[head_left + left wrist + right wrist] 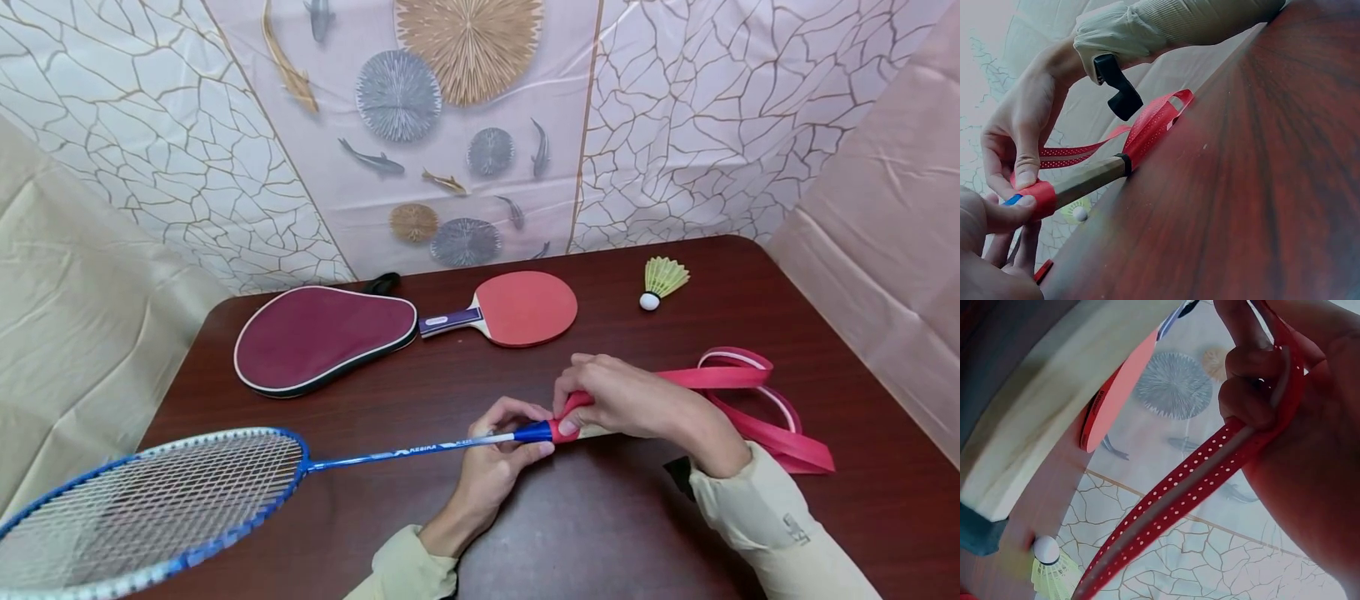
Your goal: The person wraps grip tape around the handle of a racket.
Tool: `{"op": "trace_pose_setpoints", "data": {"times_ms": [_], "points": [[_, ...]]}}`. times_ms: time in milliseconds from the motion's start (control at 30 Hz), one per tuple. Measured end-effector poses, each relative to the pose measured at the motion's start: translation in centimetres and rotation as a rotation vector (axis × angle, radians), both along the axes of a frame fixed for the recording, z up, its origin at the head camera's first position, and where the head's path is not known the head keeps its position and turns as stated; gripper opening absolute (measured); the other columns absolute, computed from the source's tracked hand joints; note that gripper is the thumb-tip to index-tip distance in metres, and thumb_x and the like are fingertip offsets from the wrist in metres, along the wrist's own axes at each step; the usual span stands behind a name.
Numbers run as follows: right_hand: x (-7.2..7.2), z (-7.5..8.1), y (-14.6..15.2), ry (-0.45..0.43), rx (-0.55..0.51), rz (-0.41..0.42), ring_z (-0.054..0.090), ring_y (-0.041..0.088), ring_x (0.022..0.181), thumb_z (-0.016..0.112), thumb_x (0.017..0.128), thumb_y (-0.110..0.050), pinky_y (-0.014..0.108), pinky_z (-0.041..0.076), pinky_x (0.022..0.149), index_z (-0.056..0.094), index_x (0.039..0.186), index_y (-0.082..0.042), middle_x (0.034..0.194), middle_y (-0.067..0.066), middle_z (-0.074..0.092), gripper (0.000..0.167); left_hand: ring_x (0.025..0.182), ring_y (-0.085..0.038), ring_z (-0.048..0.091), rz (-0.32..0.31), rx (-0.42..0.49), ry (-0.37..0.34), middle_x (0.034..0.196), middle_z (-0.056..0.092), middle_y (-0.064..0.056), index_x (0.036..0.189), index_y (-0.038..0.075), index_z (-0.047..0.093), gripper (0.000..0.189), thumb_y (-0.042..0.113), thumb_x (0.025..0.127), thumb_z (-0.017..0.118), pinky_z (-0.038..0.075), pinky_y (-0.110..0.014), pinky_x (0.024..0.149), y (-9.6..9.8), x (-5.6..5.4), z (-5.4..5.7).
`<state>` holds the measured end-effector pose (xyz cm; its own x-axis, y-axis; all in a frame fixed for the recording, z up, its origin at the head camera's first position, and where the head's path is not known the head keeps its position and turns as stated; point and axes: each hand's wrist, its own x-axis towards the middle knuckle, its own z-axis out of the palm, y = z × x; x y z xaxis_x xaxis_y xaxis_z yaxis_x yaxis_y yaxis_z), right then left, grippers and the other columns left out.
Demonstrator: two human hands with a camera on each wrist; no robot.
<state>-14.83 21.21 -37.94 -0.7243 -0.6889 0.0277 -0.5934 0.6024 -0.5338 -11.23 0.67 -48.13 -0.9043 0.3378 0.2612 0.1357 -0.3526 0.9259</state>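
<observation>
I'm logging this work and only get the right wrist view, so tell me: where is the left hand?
Observer: In the head view, the left hand holds the badminton racket at its blue cone.
Operator: Which way does the strung head point?
Observer: To the person's left, running out of the head view's left edge.
Operator: And the perforated red grip tape that leaves the bottom of my picture?
Observer: It gathers in loose loops toward the right side of the table.
</observation>
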Motion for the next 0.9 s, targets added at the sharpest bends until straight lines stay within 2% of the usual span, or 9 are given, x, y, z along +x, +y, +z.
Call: {"op": "trace_pose_setpoints", "data": {"times_ms": [100, 200, 333, 467, 700, 900], "points": [[0.0, 0.0, -0.1, 0.014, -0.005, -0.003, 0.049, 0.009, 0.079, 0.085, 0.076, -0.028, 0.026, 0.046, 0.065, 0.069, 0.084, -0.027, 0.080, -0.017, 0.059, 0.018, 0.099, -0.033, 0.062, -0.042, 0.000, 0.021, 0.116, 0.062, -0.020, 0.115, 0.000, 0.060, 0.039, -0.015, 0.080, 0.069, 0.055, -0.030, 0.082, 0.0, -0.1, 0.0], [0.0, -0.1, -0.2, 0.037, -0.005, -0.013, 0.049, 0.008, 0.077, 0.087, 0.074, -0.028, 0.026, 0.046, 0.064, 0.068, 0.081, -0.027, 0.079, -0.016, 0.058, 0.021, 0.094, -0.026, 0.063, -0.057, -0.030, 0.014, 0.113, 0.064, -0.019, 0.117, 0.003, 0.061, 0.038, -0.010, 0.083, 0.070, 0.055, -0.028, 0.079, 0.1, -0.1, 0.0], [0.0, -0.1, -0.3, 0.093, 0.023, -0.041, 0.046, 0.007, 0.072, 0.088, 0.071, -0.031, 0.024, 0.044, 0.060, 0.065, 0.075, -0.027, 0.072, -0.017, 0.055, 0.024, 0.093, -0.025, 0.068, -0.022, -0.076, -0.002, 0.107, 0.069, -0.015, 0.113, 0.003, 0.066, 0.030, 0.000, 0.085, 0.075, 0.057, -0.033, 0.080, 0.1, -0.1, -0.1], [0.0, 0.3, -0.2, 0.138, 0.043, -0.051, 0.044, 0.005, 0.070, 0.088, 0.070, -0.037, 0.023, 0.042, 0.057, 0.062, 0.072, -0.026, 0.070, -0.016, 0.051, 0.028, 0.091, -0.027, 0.069, 0.021, -0.099, 0.000, 0.107, 0.071, -0.011, 0.109, 0.001, 0.068, 0.027, 0.001, 0.083, 0.077, 0.057, -0.035, 0.078, 0.1, 0.0, -0.2], [0.3, 1.2, 0.1, 0.171, -0.007, 0.047, 0.045, 0.007, 0.076, 0.082, 0.081, -0.017, 0.023, 0.043, 0.064, 0.066, 0.076, -0.025, 0.071, -0.020, 0.056, 0.018, 0.091, -0.026, 0.069, 0.021, -0.101, -0.004, 0.109, 0.071, -0.009, 0.108, 0.000, 0.068, 0.027, 0.002, 0.083, 0.077, 0.057, -0.034, 0.077, 0.0, -0.1, 0.0], [0.1, 0.8, -0.3, 0.202, -0.015, 0.048, 0.044, 0.006, 0.077, 0.079, 0.083, -0.012, 0.022, 0.044, 0.065, 0.066, 0.076, -0.025, 0.071, -0.019, 0.056, 0.019, 0.094, -0.025, 0.068, -0.017, -0.091, 0.008, 0.111, 0.070, -0.012, 0.108, -0.001, 0.068, 0.026, 0.000, 0.083, 0.076, 0.057, -0.034, 0.079, -0.1, -0.2, 0.0]]}}
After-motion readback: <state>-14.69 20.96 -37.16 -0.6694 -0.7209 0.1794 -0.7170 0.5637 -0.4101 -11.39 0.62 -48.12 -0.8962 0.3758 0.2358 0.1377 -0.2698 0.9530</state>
